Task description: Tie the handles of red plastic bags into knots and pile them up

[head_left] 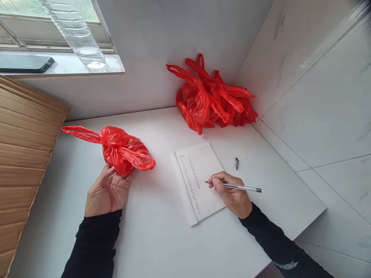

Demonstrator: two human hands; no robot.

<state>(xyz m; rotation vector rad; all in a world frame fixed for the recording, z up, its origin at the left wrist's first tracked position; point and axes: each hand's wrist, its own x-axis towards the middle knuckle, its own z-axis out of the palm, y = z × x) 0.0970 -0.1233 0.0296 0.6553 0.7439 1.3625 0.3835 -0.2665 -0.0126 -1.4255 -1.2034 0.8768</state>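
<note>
My left hand (pixel 109 191) is turned palm up, its fingers reaching beneath a knotted red plastic bag (pixel 123 148) and holding it; the fingertips are hidden by the bag. What the bag contains cannot be made out. In my right hand (pixel 233 195) a clear-barrelled ballpoint pen (pixel 243 187) is pinched, its tip over the page of a notebook (pixel 193 185). Two columns of handwritten figures run down the left part of that page. Just beyond my right hand lies a small black pen cap (pixel 236 163).
Several knotted red plastic bags (pixel 214 100) are heaped against the back wall. Corrugated cardboard (pixel 26 173) stands along the left side. A clear plastic bottle (pixel 78 38) and a phone (pixel 26 63) rest on the windowsill. The white table (pixel 153 239) meets a tiled wall (pixel 324 127) at right.
</note>
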